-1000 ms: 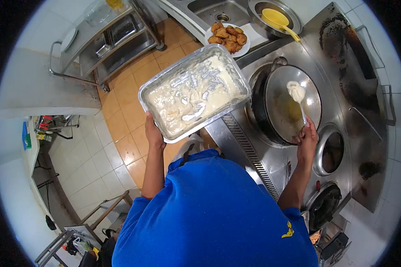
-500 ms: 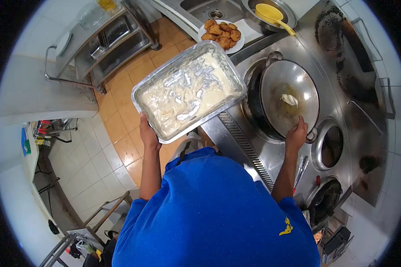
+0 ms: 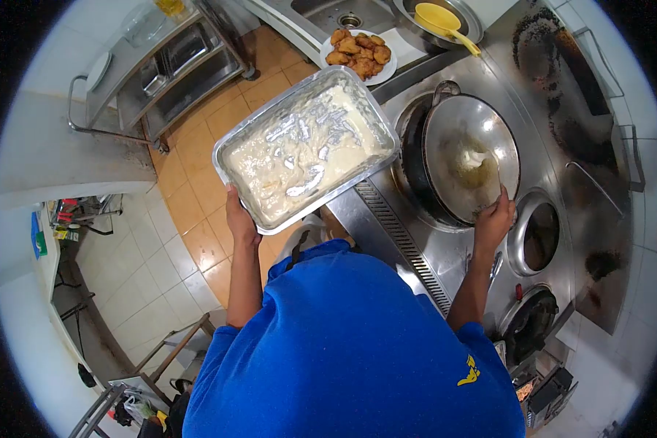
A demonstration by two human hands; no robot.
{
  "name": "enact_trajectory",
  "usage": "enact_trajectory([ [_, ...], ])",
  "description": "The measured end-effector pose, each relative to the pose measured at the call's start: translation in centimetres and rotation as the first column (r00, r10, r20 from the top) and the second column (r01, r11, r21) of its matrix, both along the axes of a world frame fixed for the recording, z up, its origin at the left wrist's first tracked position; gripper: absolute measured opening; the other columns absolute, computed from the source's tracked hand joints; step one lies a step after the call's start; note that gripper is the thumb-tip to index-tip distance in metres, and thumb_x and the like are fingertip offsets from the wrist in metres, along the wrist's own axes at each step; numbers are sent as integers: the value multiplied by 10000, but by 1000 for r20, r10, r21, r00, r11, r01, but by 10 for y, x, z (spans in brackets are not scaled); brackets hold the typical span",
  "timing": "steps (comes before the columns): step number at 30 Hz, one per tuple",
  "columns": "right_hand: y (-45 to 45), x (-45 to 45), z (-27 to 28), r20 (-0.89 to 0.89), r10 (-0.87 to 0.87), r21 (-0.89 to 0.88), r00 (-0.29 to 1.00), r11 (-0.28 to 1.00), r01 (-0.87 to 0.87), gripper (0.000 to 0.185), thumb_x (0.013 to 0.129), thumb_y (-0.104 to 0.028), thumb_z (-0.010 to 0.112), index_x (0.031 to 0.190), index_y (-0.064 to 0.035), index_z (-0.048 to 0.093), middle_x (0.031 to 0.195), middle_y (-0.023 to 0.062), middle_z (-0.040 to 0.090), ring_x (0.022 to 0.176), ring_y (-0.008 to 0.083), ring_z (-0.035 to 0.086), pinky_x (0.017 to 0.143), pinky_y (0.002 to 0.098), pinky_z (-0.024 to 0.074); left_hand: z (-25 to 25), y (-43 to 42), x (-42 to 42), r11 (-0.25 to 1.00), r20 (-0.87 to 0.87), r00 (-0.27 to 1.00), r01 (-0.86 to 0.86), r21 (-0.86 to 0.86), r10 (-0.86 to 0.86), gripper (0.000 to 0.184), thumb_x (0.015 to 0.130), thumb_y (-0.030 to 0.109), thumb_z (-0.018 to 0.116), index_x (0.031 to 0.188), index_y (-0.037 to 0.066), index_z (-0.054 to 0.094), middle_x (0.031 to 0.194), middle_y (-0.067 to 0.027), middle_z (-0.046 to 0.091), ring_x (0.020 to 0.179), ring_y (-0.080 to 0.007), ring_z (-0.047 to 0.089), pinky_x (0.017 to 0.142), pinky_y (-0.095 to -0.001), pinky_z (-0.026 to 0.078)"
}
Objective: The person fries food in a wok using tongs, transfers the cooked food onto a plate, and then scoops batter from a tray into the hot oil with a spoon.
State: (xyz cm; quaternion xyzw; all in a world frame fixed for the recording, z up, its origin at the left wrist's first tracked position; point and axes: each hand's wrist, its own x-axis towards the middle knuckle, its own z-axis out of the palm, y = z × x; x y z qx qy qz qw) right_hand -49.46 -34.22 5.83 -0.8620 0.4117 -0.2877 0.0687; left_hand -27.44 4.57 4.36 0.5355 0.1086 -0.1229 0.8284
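My left hand (image 3: 241, 217) grips the lower left corner of a metal tray (image 3: 376, 164), which is tilted and coated with pale batter (image 3: 292, 160). Over the near rim of a large wok (image 3: 452, 131), my right hand (image 3: 493, 217) is closed round the handle of a spoon, mostly hidden by the fingers. White batter (image 3: 474, 158) shows low in the wok beside yellowish oil (image 3: 478, 175); whether it still touches the spoon is too small to tell.
Browned fried pieces (image 3: 359, 53) lie on a white plate (image 3: 390, 71) beyond the tray. A yellow ladle (image 3: 438, 18) rests in a metal bowl by the sink (image 3: 328, 11). Right of the wok is a round stove opening (image 3: 540, 237). A metal cart (image 3: 190, 87) stands at the upper left.
My right hand has lowered the batter from above the wok down into it, then shifted slightly sideways. The tray has moved a little left in view, still in my left hand.
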Motion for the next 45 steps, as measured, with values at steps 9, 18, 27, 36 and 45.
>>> enact_trajectory([
  [9,6,-3,28,99,13,-10,995,1000,-12,376,834,33,453,1194,-31,542,858,184,510,797,345,536,733,411,427,1,1,-1,1000,3,1000,5,3,-5,531,977,400,304,1295,-20,373,1244,-167,498,1083,-255,550,922,-359,464],
  [18,41,31,86,369,164,116,915,969,-220,307,928,-91,413,1189,5,543,992,166,596,889,243,583,783,315,439,5,8,9,1000,-28,999,25,-10,-26,531,976,401,324,1264,-36,413,1209,-171,527,1054,-237,563,907,-336,462],
  [27,124,93,95,211,636,223,742,708,-670,298,857,-7,447,1124,-3,578,942,194,590,880,354,583,781,393,459,11,18,20,995,-47,997,71,68,-68,535,976,410,340,1230,-47,454,1165,-155,551,1026,-204,562,885,-312,459],
  [36,106,85,86,126,709,517,694,550,-656,250,877,-51,438,1056,9,601,926,185,606,846,317,590,777,373,454,17,25,30,983,0,992,125,135,-126,522,977,387,353,1242,-52,453,1184,-148,539,1036,-198,547,894,-303,440],
  [45,121,94,72,296,612,678,733,407,-613,227,909,-71,440,1054,13,592,898,143,631,823,222,598,733,307,447,29,25,29,974,-29,992,124,189,-120,530,971,408,363,1215,-47,483,1161,-135,553,1030,-188,543,890,-287,428],
])
